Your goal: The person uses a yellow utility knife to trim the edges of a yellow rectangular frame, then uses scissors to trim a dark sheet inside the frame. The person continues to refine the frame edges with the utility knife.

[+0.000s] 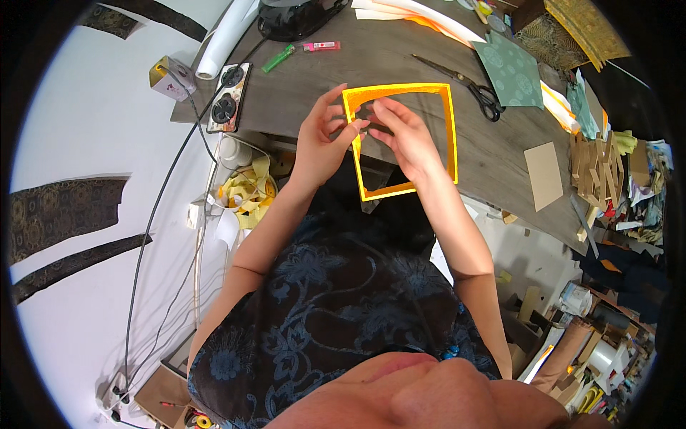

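I hold a square, open frame, covered in bright yellow with an orange-brown inside, tilted above the table's near edge. My left hand grips its left side, with the thumb reaching to the inside and the fingers around the outer face. Inside the opening is my right hand, its fingers half curled and apart, tips close to the inner left wall. Whether those tips touch the wall I cannot make out. My right forearm passes over the frame's near right corner.
On the grey wooden table lie black scissors, a green lighter, a pink lighter and green patterned sheets. A power strip with a cable sits at the left edge. Wooden strips are piled at right.
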Demonstrator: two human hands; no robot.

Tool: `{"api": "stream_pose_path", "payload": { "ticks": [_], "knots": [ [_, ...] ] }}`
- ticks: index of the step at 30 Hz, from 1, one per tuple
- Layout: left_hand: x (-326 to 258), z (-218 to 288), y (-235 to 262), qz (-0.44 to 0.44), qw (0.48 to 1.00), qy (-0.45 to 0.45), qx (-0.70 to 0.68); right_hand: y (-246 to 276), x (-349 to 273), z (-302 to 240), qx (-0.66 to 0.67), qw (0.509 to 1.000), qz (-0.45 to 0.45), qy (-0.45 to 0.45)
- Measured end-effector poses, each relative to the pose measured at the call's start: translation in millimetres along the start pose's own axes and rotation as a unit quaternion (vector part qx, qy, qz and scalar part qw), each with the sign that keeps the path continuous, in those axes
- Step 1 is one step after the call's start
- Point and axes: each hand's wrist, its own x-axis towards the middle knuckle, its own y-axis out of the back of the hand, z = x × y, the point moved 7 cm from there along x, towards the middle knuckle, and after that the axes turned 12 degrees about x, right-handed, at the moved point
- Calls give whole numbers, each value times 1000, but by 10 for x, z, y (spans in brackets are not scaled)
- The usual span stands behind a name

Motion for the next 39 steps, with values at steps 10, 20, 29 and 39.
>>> {"api": "stream_pose_path", "payload": {
  "ticks": [10, 20, 29, 39],
  "knots": [
    [-102, -248, 80, 49, 995, -28, 82, 33, 62, 218, 102, 992, -15, -73],
    [-71, -338, 38, 48, 997, -14, 56, 131, -27, 124, -165, 986, -26, -25],
    [-83, -246, -4, 24, 999, -20, 38, 12, 165, -1093, -626, 630, -169, 427],
    [-84, -297, 24, 5, 1000, 16, 21, 49, 285, -882, -672, 626, -257, 301]
  ]
}}
